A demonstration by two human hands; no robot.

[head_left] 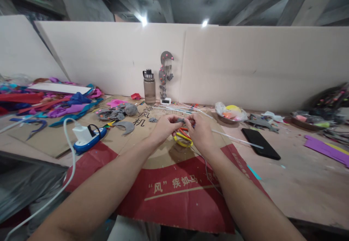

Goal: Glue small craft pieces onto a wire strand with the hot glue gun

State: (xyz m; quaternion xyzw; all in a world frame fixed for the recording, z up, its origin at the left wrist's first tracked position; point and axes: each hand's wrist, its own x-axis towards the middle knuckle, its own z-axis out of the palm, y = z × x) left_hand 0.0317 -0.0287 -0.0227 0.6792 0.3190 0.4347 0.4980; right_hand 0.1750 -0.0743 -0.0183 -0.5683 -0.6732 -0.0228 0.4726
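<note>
My left hand (165, 127) and my right hand (201, 132) meet over the cardboard, fingers closed on a small grey piece (181, 120) between their fingertips. Its shape is mostly hidden by the fingers. Just under my hands are a yellow-handled tool (183, 141) and something orange-red, partly covered by the fingers. A clear glue stick (237, 139) lies to the right of my right hand, its end over a black phone (260, 143). A small grey scrap (153, 120) rests left of my left hand.
The red and brown cardboard sheet (185, 204) covers the middle of the table. Behind stand a bottle (149, 90) and a grey moon ornament (166, 66). Grey felt pieces (109, 113), a power strip (89, 141) and coloured cloth lie left; a bowl (230, 119) sits right.
</note>
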